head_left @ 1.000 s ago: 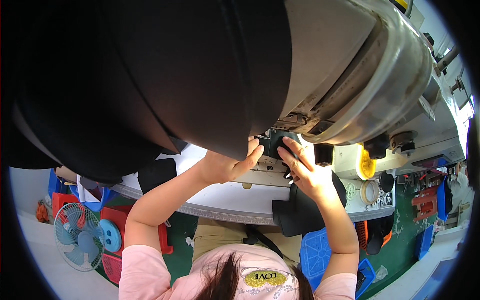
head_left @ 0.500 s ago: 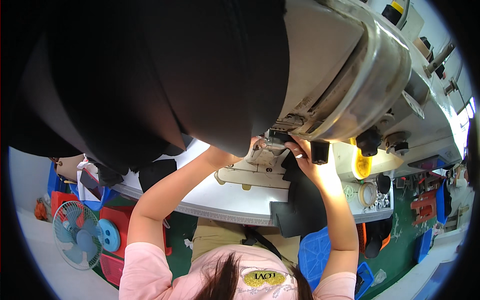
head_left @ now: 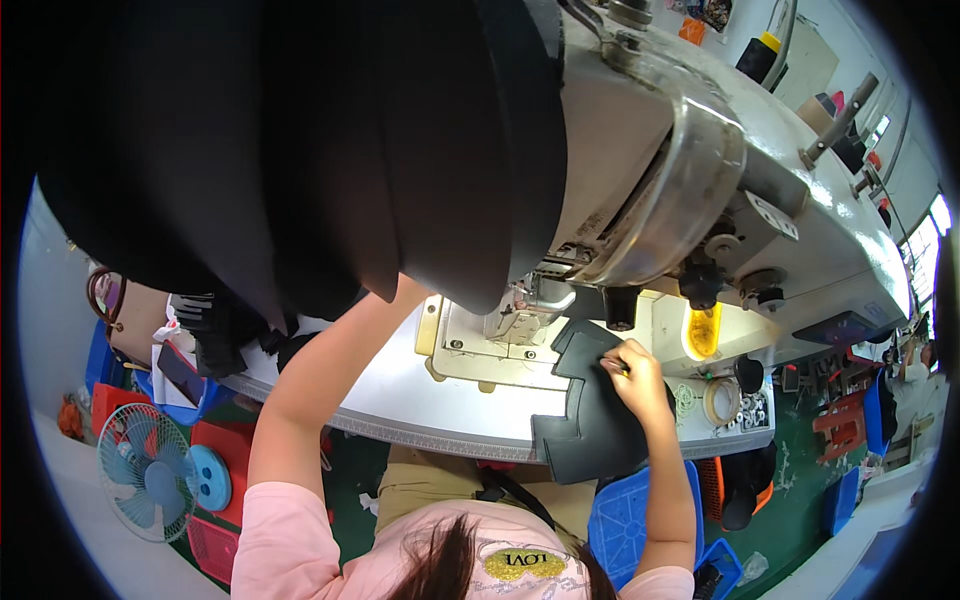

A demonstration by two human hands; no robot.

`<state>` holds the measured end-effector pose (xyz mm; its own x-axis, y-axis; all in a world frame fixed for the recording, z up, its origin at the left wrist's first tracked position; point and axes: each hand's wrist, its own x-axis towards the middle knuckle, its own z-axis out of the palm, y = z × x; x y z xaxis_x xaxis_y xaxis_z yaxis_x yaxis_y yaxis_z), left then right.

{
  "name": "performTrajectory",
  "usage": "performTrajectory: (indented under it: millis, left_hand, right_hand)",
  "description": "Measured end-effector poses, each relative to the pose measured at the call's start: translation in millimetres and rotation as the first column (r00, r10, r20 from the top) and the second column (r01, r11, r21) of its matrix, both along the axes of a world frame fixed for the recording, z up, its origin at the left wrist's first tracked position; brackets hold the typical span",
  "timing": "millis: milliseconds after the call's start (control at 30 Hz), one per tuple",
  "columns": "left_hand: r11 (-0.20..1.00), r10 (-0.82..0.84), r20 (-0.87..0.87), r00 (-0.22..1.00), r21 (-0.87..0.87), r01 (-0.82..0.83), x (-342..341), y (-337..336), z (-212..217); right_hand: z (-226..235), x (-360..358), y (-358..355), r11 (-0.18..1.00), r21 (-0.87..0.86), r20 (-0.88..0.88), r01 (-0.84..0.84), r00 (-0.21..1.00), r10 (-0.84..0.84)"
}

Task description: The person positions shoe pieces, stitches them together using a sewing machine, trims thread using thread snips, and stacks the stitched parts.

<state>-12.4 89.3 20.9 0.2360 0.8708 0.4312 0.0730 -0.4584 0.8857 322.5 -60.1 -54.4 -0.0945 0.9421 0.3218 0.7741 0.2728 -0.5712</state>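
Note:
A sewing machine [head_left: 640, 190] stands in front of me, its presser foot area [head_left: 530, 300] lit over the bed. My right hand [head_left: 635, 378] lies right of the needle, its fingers curled closed on the edge of a flat black piece with a stepped outline [head_left: 590, 425]. This piece looks like leather or sheet material and hangs partly over the table's front edge. My left forearm [head_left: 335, 365] reaches up to the left of the machine bed. Large black panels [head_left: 400, 150], close to the view, hide my left hand and its fingers.
A white table [head_left: 440, 415] has a ruler strip along its front edge. A tape roll [head_left: 721, 401] and a yellow tray [head_left: 703, 330] are at the right. A fan [head_left: 148, 475], a red stool and a bag [head_left: 140, 310] stand left. Blue crates [head_left: 625, 520] sit below.
My right hand has come away from the needle area, down and right, onto the black piece, which now shows more fully. My left hand has moved left, out of sight behind the black panels.

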Motion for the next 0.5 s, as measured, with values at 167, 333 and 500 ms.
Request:
performTrajectory:
  millis: [167,333,500]
  left_hand:
    - [0.994,0.078,-0.007,0.997,0.079,-0.077,-49,-13,101]
    - [0.937,0.186,0.039,0.982,0.292,-0.189,-117,-37,247]
    - [0.852,0.168,0.105,0.980,0.485,-0.198,-161,-75,392]
  right_hand:
    - [-29,-4,17,0.996,0.057,0.106,0.065,0.992,-0.071]
    - [-41,-10,14,0.970,0.222,0.148,0.097,0.980,-0.131]
    - [-46,-11,13,0.951,0.294,0.179,0.099,0.971,-0.156]
